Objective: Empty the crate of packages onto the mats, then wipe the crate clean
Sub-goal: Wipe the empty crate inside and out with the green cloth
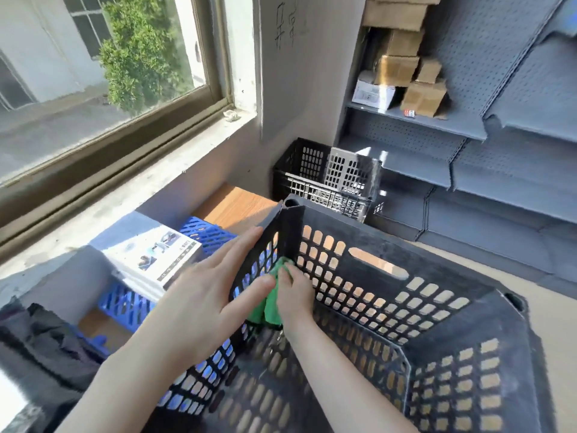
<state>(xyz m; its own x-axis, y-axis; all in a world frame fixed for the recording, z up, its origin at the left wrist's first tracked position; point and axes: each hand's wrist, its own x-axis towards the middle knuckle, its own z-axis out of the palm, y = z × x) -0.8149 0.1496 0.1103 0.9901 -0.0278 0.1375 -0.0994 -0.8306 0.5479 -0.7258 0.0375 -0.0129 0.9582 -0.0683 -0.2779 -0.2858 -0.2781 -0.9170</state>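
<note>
Right below you, the black crate (390, 307) sits tilted w/ its open side toward you, no packages visible inside it. Your right hand (293, 295) is inside, at the far-left corner, fingers pinched on a green cloth (271, 298) pressed against the perforated wall. Your left hand (203, 295) lies flat & open on the outside of the crate's left wall, fingers spread, thumb hooked over the rim touching the cloth; it grips nothing else.

Left of the crate, a white package (156, 257) w/ printed pics rests on a blue mat (206, 232) w/ lattice holes, just beside your left hand. More blue lattice shows through the crate's left wall holes. A dark fabric bundle (46, 339) lies at the lower left. Wood flooring (237, 204) shows beyond the mat.

Further back, a second black crate (324, 176) stands near the wall corner, next to grey metal shelving (468, 170). Cardboard boxes (402, 64) are stacked on an upper shelf. Window (93, 73) at upper left, w/ green foliage outside.
</note>
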